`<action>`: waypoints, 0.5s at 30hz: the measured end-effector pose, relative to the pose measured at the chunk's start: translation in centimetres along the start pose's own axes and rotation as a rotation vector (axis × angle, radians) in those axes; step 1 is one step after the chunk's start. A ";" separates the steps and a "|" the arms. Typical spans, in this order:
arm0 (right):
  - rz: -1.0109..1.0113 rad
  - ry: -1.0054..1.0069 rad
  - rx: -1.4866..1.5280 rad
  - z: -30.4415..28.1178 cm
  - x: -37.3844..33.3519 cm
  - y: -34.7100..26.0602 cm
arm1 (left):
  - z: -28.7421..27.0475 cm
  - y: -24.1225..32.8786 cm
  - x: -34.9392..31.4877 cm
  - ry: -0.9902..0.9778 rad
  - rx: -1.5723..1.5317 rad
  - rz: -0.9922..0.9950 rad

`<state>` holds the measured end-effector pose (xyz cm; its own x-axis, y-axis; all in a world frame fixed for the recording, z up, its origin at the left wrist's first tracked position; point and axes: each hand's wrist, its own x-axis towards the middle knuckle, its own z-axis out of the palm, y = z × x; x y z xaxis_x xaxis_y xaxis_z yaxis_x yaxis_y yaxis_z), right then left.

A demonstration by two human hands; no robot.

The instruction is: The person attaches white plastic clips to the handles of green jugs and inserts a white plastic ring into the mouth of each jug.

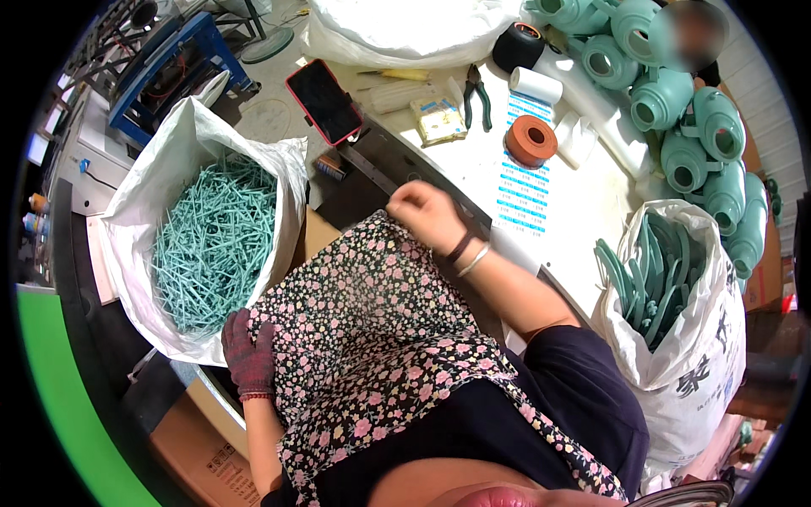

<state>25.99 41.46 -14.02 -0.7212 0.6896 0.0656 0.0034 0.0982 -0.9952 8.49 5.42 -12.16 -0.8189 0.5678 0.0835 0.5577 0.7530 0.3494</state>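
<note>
A black apron with pink and yellow flowers (pixel 363 329) is spread out in front of my body. My right hand (pixel 427 218), bare, pinches its upper right corner; a dark band and a pale bangle circle that wrist. At the opposite edge my left hand (pixel 249 355), in a dark red and grey knitted glove, is closed on the apron's left side, its fingertips partly hidden by the cloth. Just beyond the glove, a white woven sack (pixel 135 220) holds a heap of thin teal plastic sticks (pixel 215 245).
On the white table (pixel 583 190) lie a red-cased phone (pixel 324 101), pliers (pixel 477 97), an orange-brown tape roll (pixel 531 141) and a label sheet (pixel 521 194). Teal plastic bottle-like parts (pixel 663 97) pile up behind. A sack (pixel 693 372) of curved teal pieces (pixel 655 270) stands at right.
</note>
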 end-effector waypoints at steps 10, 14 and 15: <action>-0.420 -0.169 -0.659 6.2 -2.2 2.1 | -0.2 -3.7 0.7 0.007 -0.320 -0.186; -0.445 -0.157 -0.699 7.2 -2.3 2.0 | -0.7 -4.2 -0.3 0.064 -0.381 -0.213; -0.441 -0.162 -0.697 7.4 -2.3 2.1 | -0.6 -4.7 -0.6 0.074 -0.401 -0.213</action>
<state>22.53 34.79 -16.82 -0.8470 0.3780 0.3739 0.0866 0.7920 -0.6044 6.27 1.34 -13.25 -0.9253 0.3778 0.0315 0.2909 0.6542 0.6981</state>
